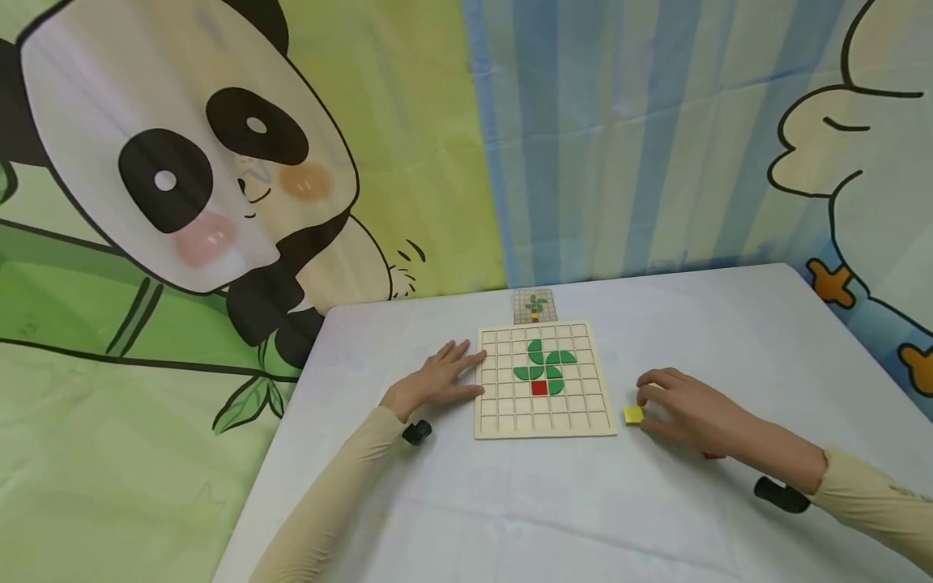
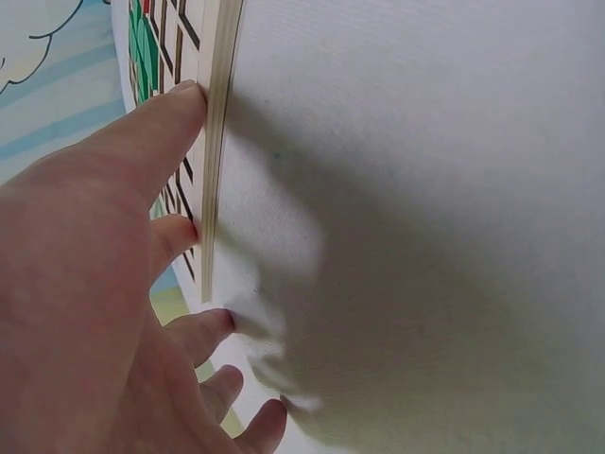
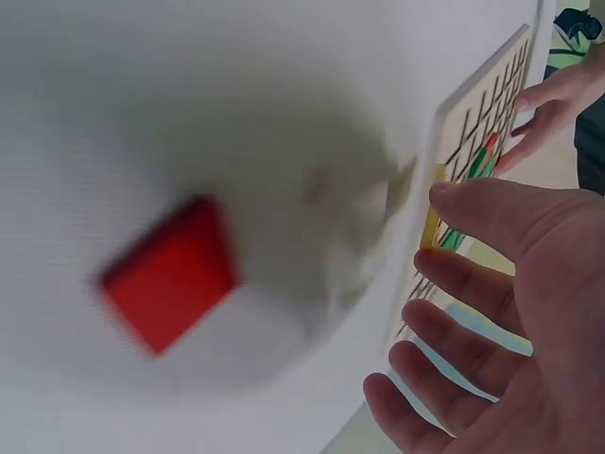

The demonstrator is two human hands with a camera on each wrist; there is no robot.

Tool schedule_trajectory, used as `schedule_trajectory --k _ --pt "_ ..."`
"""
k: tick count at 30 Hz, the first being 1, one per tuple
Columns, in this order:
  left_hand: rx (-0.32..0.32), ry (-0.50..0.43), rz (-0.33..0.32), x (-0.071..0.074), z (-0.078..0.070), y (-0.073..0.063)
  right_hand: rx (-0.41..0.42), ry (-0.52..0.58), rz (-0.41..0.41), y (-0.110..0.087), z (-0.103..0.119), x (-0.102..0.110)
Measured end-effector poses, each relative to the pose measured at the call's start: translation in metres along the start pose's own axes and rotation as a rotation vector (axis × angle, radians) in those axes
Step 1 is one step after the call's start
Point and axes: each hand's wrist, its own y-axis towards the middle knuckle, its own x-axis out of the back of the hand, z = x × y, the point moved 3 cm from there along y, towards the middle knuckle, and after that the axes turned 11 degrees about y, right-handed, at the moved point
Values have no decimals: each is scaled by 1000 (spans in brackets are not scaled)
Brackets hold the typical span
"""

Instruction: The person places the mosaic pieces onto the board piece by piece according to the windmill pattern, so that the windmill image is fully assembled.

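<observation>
A square wooden grid board (image 1: 503, 421) lies on the table. On it are several green rounded pieces (image 1: 555, 372) in a pinwheel shape and a red square tile (image 1: 538, 388). My left hand (image 1: 435, 379) has its fingers spread at the board's left edge, with the thumb and index finger touching it. To the board's right, my right hand (image 1: 688, 409) pinches a yellow square tile (image 1: 632, 415) between thumb and index finger; its other fingers are loosely bent. The right wrist view shows another red tile (image 3: 170, 274), blurred, on the table near that hand.
A small patterned card (image 1: 521, 308) lies just behind the board, showing a similar green pinwheel on a grid. The white-covered table (image 1: 510, 494) backs onto a printed curtain (image 1: 619, 162) with cartoon figures. Both wrists carry a black device.
</observation>
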Motion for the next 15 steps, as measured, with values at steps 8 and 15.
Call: schedule_trajectory --k 8,15 --pt "-3 -8 0 -3 -1 2 134 -38 19 43 17 -4" --pt "1 3 -4 -1 -1 0 141 -35 31 63 23 -1"
